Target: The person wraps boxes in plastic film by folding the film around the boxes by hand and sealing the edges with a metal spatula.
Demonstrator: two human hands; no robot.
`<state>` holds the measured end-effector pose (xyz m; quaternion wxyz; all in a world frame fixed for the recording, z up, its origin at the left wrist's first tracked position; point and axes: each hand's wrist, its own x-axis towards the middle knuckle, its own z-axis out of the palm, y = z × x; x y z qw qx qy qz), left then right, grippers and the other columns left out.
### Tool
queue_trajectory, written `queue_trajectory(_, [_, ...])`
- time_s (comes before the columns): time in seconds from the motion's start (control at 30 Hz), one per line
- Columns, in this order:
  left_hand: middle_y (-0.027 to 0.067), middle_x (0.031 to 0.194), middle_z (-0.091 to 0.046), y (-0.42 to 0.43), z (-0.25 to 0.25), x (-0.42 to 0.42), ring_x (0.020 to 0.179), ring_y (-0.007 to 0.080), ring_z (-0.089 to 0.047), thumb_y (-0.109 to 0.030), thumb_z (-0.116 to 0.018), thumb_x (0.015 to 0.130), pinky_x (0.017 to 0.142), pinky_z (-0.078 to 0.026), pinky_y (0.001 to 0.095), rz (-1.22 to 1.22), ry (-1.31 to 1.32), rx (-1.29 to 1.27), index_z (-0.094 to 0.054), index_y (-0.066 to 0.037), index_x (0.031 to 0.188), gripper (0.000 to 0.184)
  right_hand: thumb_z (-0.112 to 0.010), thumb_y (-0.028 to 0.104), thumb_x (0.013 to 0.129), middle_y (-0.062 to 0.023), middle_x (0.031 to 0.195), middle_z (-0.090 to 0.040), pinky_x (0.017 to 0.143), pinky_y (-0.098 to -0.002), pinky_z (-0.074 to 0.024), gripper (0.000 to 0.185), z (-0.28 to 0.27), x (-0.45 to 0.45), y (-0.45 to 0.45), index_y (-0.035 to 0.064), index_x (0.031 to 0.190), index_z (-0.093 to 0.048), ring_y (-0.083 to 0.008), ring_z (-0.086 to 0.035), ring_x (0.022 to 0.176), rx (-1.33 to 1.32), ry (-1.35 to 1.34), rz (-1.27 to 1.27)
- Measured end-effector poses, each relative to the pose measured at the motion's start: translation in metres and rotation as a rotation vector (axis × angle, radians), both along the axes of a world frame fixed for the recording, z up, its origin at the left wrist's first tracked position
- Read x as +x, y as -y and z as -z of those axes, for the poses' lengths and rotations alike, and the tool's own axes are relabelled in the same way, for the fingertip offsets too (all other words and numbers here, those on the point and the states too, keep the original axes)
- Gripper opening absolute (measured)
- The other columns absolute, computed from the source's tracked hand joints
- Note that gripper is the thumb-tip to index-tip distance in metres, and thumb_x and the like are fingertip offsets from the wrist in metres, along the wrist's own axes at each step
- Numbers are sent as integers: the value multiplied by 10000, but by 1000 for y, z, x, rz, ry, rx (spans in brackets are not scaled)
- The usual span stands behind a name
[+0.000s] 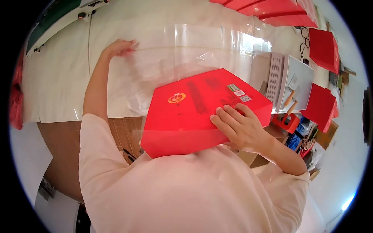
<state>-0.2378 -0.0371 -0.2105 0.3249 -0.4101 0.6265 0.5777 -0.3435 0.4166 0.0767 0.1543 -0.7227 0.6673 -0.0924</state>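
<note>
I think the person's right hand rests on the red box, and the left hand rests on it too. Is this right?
No: the left hand is off the red box, stretched out over the pale table, as the head view shows. The right hand does rest on the box.

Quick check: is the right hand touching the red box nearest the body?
Touching. The head view shows the right hand with its fingers lying on that red box, near the stickers, no gap visible.
</note>
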Motion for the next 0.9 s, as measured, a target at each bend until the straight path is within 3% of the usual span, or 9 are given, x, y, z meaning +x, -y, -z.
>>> queue_trajectory(0.07, [39, 869, -694, -5, 34, -23, 841, 153, -658, -551, -661, 824, 722, -503, 311, 116, -177, -418, -613, -7, 1057, 594, -572, 120, 812, -139, 1103, -567, 834, -391, -452, 420, -1, -1, 3, 6, 1210, -500, -268, -569, 999, -8, -8, -15])
queue_trajectory(0.17, [34, 840, -683, -32, 23, -53, 741, 180, -651, -400, -682, 841, 675, -500, 349, 323, -344, -322, -619, -52, 1030, 401, -582, 126, 807, -136, 1099, -568, 842, -389, -453, 423, -1, -4, 6, 6, 1204, -498, -267, -573, 998, 5, -14, -35])
queue_trajectory(0.2, [34, 840, -683, -43, 13, -62, 741, 180, -651, -400, -682, 841, 675, -500, 349, 330, -341, -321, -619, -52, 1030, 401, -582, 126, 807, -136, 1099, -568, 842, -389, -453, 423, 1, -4, 6, 6, 1204, -498, -267, -573, 998, 5, -10, -29])
queue_trajectory(0.27, [40, 849, -677, -67, -22, -78, 736, 222, -648, -288, -650, 868, 637, -498, 330, 586, -462, -829, -649, -100, 978, 218, -580, 126, 808, -126, 1086, -566, 846, -380, -453, 409, 4, -4, 7, 11, 1193, -500, -259, -573, 998, -12, -20, -42])
queue_trajectory(0.3, [40, 849, -677, -78, -40, -85, 736, 222, -648, -288, -650, 868, 637, -498, 330, 594, -462, -831, -649, -100, 978, 218, -580, 126, 808, -126, 1086, -566, 846, -380, -453, 409, 5, -3, 7, 11, 1193, -500, -259, -573, 998, -16, -18, -35])
queue_trajectory(0.37, [26, 874, -661, -97, -79, -94, 741, 254, -632, -234, -598, 906, 625, -500, 343, 612, -751, -1050, -662, -130, 950, 130, -584, 128, 804, -115, 1070, -564, 855, -374, -455, 392, 4, -3, 9, 15, 1172, -509, -254, -572, 991, -39, -40, -44])
queue_trajectory(0.5, [-1, 882, -648, -136, -141, -92, 735, 247, -626, -231, -593, 916, 610, -496, 360, 682, -936, -1113, -664, -127, 943, 129, -589, 129, 797, -107, 1053, -561, 868, -380, -455, 394, 6, -5, 10, 13, 1166, -513, -251, -570, 988, -59, -21, -42])
queue_trajectory(0.7, [-29, 816, -604, -164, -217, -71, 639, 186, -598, -165, -634, 881, 509, -462, 286, 614, -1160, -1174, -664, -146, 928, 59, -601, 133, 785, -93, 1033, -558, 865, -373, -450, 401, -2, -4, 18, 4, 1158, -526, -234, -558, 996, -79, -47, -60])
queue_trajectory(0.9, [0, 770, -558, -175, -254, -49, 586, 174, -570, -166, -680, 816, 477, -434, 293, 797, -1256, -1258, -656, -135, 895, 89, -622, 138, 756, -84, 1007, -554, 857, -364, -439, 424, -7, 2, 27, -8, 1147, -544, -221, -549, 949, -60, -43, -8])
